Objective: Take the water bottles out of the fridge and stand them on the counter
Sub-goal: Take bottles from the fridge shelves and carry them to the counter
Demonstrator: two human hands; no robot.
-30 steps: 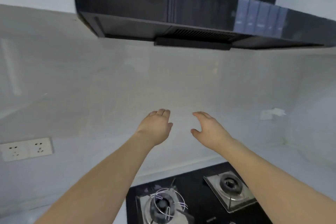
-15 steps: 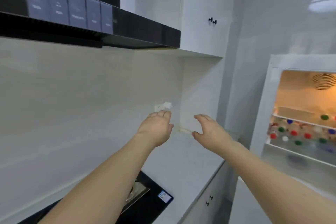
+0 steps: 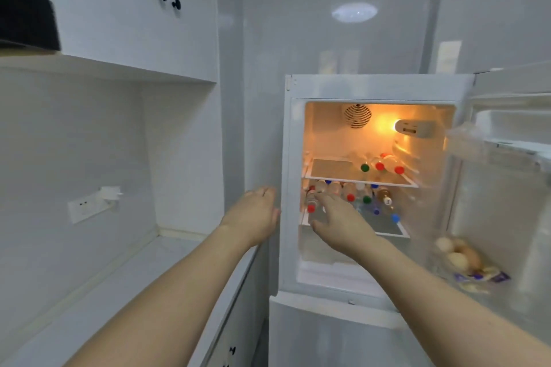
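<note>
Half a second ago the fridge [image 3: 286, 188] sat off at the right edge of view; now it stands open straight ahead, and both arms have swung round with it. Water bottles [image 3: 348, 192] lie on their sides on the lower shelf, caps toward the room, just beyond the right hand [image 3: 340, 219] — the nearer one, palm down, fingers spread, empty. Beside the fridge's left wall, above the counter [image 3: 125, 274], the left hand [image 3: 256, 214] hovers open — also empty.

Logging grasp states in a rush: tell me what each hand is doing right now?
Left hand: open, empty, beside the fridge.
Right hand: open, empty, reaching toward the water bottles.
</note>
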